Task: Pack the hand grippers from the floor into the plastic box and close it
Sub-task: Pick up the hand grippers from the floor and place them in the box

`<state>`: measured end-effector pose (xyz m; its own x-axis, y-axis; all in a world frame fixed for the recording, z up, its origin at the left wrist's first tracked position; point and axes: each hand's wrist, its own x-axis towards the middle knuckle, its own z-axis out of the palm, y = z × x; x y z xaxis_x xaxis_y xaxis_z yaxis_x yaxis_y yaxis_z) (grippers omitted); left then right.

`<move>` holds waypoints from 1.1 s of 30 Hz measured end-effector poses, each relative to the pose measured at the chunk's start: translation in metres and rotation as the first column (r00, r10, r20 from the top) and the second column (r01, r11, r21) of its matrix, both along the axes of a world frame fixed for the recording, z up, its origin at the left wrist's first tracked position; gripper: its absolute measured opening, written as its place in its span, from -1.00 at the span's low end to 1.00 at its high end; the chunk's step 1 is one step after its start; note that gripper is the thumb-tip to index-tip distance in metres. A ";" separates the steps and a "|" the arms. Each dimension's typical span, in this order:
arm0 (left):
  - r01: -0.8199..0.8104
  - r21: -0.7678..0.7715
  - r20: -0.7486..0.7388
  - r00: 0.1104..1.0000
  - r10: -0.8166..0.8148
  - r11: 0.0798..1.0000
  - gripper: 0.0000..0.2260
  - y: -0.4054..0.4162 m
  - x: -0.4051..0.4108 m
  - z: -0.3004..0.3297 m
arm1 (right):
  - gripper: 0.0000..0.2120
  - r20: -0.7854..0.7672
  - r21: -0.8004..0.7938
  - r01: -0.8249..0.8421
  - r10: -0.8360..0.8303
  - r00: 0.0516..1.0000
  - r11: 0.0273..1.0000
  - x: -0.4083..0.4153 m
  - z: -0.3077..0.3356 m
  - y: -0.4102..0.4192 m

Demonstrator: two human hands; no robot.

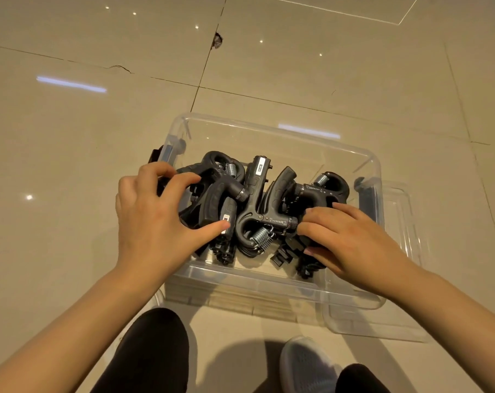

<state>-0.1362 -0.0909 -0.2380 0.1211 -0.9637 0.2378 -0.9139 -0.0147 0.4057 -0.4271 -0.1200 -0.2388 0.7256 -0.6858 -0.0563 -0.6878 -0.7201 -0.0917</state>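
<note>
The hand grippers (254,205) are already heaped inside the clear plastic box (271,282), which stands on the tiled floor (70,137); none are seen left on the floor in this view. The step in hand is judged to be settling the pile so the lid will sit flat.

The left hand (152,219) is spread wide over the left part of the heap, its fingers bent and its thumb touching a white-labelled handle. The right hand (345,239) is laid on the right part, fingers curled down onto a gripper there; whether that gripper is truly gripped or only pressed cannot be told.

For a good result, the handles that stick up, such as the upright one in the middle, should be turned flat and nested, springs kept below the rim. Pressure should be spread evenly so the box is not tipped. The black latches at both ends should be kept free of handles.

What appears to be the lid (399,321) lies partly under the right side of the box, though being transparent it is hard to make out. The lower layer of grippers is hidden by the top ones and both hands, so the count is unknown. The far wall is blurred by reflections. A shoe (305,364) is cut off at the bottom edge.
</note>
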 end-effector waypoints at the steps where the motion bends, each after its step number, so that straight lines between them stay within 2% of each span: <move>1: -0.003 0.003 0.007 1.000 0.003 1.000 -0.35 0.000 0.000 0.000 | -0.70 -0.018 -0.003 0.003 -0.004 1.000 1.000 0.001 0.000 0.000; 11: 0.056 -0.014 0.105 0.993 -0.054 0.998 -0.50 0.000 -0.003 -0.004 | -0.68 -0.043 -0.001 0.064 -0.064 0.997 0.998 0.002 -0.004 -0.002; 16: 0.080 -0.019 0.145 0.986 -0.077 0.997 -0.44 0.000 -0.001 -0.003 | -0.69 -0.063 -0.019 0.064 -0.065 0.996 0.998 0.001 -0.005 -0.001; 20: 0.173 0.050 0.230 0.956 -0.180 0.984 -0.39 -0.003 0.000 -0.003 | -0.72 -0.079 -0.033 0.046 -0.048 0.996 0.998 0.002 -0.005 -0.001; 22: 0.249 0.065 0.338 0.906 -0.256 0.966 -0.42 -0.006 0.003 -0.001 | -0.71 -0.064 -0.027 0.065 -0.066 0.996 0.998 0.002 -0.005 0.000; 25: 0.406 0.128 0.585 0.706 -0.399 0.905 -0.45 -0.017 0.015 0.007 | -0.68 -0.030 -0.030 0.091 -0.092 0.995 0.995 0.000 -0.008 0.000; 29: 0.631 0.226 0.614 0.499 -0.612 0.742 -0.53 -0.039 0.029 0.020 | -0.67 -0.006 -0.032 0.104 -0.104 0.995 0.994 0.001 -0.008 -0.002; 31: 0.674 0.249 0.568 0.480 -0.668 0.696 -0.61 -0.046 0.025 0.025 | -0.67 -0.006 -0.021 0.109 -0.109 0.994 0.994 0.001 -0.008 -0.001; 32: 0.666 0.219 0.537 0.528 -0.658 0.713 -0.63 -0.049 0.022 0.029 | -0.66 -0.006 -0.019 0.113 -0.113 0.994 0.993 0.001 -0.009 -0.001; 33: 0.635 0.158 0.486 0.617 -0.619 0.756 -0.64 -0.052 0.018 0.033 | -0.66 -0.007 -0.019 0.117 -0.117 0.993 0.993 0.001 -0.009 -0.001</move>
<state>-0.1179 -0.1431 -0.2049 -0.6482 -0.7533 0.1113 -0.7615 0.6408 -0.0977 -0.4264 -0.1211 -0.2480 0.6402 -0.7667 -0.0484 -0.7678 -0.6365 -0.0726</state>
